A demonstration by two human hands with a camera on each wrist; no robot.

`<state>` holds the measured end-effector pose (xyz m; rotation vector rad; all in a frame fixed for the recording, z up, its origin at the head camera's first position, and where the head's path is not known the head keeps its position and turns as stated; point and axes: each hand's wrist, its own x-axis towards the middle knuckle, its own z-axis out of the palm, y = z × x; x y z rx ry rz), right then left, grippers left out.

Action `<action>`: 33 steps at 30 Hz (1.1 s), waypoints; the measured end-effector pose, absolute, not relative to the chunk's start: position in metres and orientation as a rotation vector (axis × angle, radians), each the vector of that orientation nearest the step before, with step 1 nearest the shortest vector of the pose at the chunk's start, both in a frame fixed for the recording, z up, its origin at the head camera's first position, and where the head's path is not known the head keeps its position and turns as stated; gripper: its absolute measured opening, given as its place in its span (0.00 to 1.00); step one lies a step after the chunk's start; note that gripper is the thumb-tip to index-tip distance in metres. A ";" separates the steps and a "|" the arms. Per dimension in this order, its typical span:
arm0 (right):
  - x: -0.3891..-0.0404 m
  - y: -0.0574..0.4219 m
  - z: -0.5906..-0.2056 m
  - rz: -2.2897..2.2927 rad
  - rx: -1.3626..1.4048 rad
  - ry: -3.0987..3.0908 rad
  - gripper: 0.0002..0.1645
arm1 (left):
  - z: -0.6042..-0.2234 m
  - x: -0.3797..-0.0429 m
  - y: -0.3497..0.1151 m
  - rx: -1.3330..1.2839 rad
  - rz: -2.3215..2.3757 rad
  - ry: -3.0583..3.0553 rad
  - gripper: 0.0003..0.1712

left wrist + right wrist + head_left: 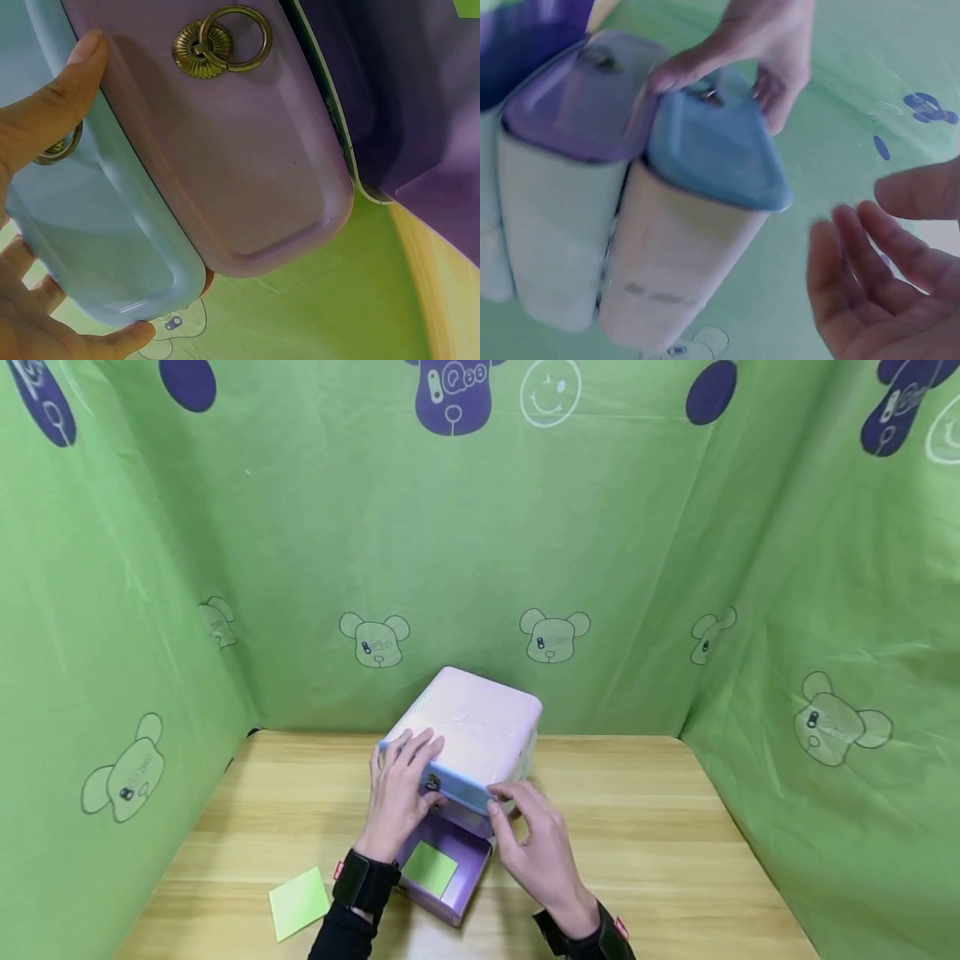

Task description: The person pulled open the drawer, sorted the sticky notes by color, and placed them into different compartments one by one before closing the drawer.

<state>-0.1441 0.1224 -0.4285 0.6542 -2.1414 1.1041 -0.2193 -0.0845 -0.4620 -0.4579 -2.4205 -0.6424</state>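
A small drawer box with a pale pink top (480, 718) stands on the table, its right side turned partly away. My left hand (401, 793) grips the blue top drawer (97, 240); fingers lie over the box's top and left end, the thumb on the front by the brass ring. Below it is the lilac drawer (247, 165) with its own brass ring. The purple bottom drawer (474, 864) is pulled out, holding a green paper square (430, 868). My right hand (536, 843) hovers at the right front corner, fingers loosely bent and apart from the box in the right wrist view.
A second light green paper square (298, 903) lies on the wooden table (637, 860), left of the box. Green cloth walls (450, 527) printed with bear heads enclose the back and both sides.
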 end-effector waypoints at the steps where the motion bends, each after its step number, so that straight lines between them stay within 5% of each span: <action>1: -0.146 0.123 -0.430 1.052 0.649 -2.119 0.15 | -0.462 -0.219 -0.084 -0.459 -0.644 -2.417 0.55; 17: -0.168 0.127 -0.460 0.826 0.589 -2.333 0.39 | -0.462 -0.216 -0.082 -0.471 -0.629 -2.417 0.54; 33: -0.209 0.130 -0.482 0.805 0.667 -2.307 0.36 | -0.461 -0.218 -0.085 -0.476 -0.644 -2.411 0.54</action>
